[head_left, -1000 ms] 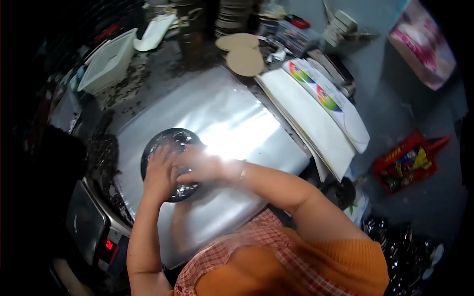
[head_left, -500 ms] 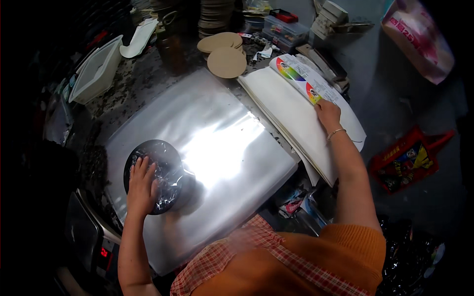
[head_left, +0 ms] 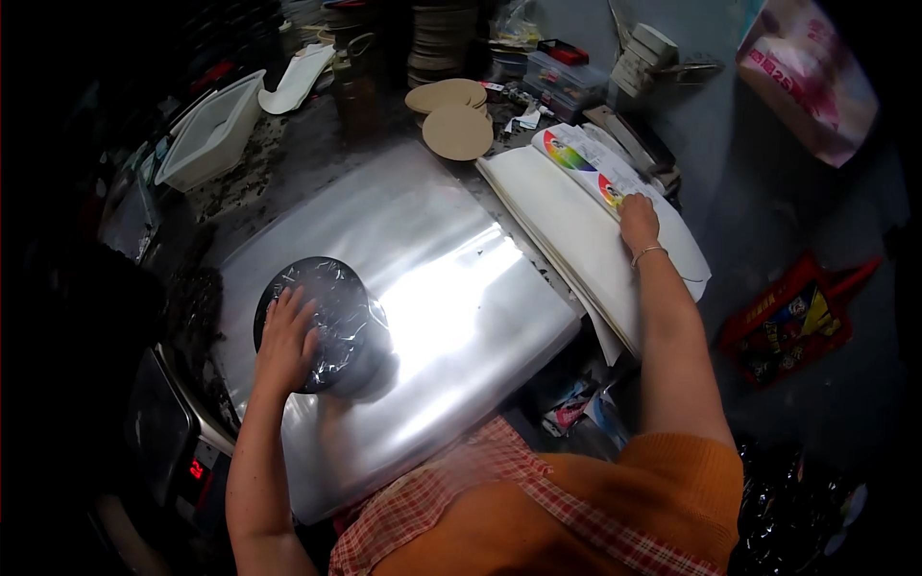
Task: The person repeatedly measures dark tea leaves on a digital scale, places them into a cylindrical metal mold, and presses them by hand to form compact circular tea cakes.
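My left hand rests with fingers spread on a round black disc covered in wrinkled clear film. Under the disc lies a stack of clear plastic sheets, bright with glare. Off to the right, my right hand is closed, its fingertips pinching at the edge of a printed sheet of labels with rainbow-coloured patches. That sheet lies over a pile of large white paper. Exactly how much of it the fingers grip is hidden by the hand.
Brown cardboard discs lie beyond the plastic sheets. At the back left is a white tray; a clear plastic box stands at the back. A scale with a red display sits near left. A red bag lies far right.
The whole view has shifted slightly. My left hand stays on the black disc, and my right hand stays at the label sheet's edge, with only a slight movement.
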Tool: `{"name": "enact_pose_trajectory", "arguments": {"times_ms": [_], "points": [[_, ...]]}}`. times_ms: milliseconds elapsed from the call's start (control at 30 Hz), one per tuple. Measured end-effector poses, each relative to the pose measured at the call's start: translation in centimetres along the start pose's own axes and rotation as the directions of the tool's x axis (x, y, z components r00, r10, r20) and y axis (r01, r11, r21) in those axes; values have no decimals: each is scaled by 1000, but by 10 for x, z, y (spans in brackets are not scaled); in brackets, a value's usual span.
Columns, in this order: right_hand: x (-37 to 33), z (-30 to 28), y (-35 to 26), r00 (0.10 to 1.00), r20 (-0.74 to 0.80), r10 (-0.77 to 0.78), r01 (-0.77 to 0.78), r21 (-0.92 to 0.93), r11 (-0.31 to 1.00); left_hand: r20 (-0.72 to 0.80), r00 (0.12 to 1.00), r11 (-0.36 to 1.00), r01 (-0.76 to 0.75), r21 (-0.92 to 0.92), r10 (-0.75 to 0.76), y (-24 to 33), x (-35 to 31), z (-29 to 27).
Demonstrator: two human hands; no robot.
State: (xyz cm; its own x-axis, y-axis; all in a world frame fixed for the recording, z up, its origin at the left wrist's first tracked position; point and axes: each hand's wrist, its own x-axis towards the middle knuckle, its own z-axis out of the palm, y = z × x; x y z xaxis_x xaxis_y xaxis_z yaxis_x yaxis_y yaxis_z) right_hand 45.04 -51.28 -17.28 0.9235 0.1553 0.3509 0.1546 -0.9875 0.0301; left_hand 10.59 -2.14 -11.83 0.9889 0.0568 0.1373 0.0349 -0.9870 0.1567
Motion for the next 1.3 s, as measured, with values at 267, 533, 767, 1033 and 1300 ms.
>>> {"name": "enact_pose_trajectory", "arguments": {"times_ms": [267,533,767,1033,1300], "points": [[-49,-115,57,782,-400,478,-150,625,766,-32,998,998,61,-15,-61,10,-4,-6],[-121,-125,-157,872,-387,-301,490,666,563,-124,992,1000,-21,-21,18,-1,4,4],[-153,-160,-343,255,-31,-966,745,643,176,109,933,773,346,-533,-342,-1,-13,-8],[-163,-144,-417,417,9,-909,780,510,363,-353,572,294,-196,-935,-741,-24,-11,28],[-178,-143,-429,386,122,-915,818,413,400,-96,881,264,34,-964,-464,-40,4,-5]]}}
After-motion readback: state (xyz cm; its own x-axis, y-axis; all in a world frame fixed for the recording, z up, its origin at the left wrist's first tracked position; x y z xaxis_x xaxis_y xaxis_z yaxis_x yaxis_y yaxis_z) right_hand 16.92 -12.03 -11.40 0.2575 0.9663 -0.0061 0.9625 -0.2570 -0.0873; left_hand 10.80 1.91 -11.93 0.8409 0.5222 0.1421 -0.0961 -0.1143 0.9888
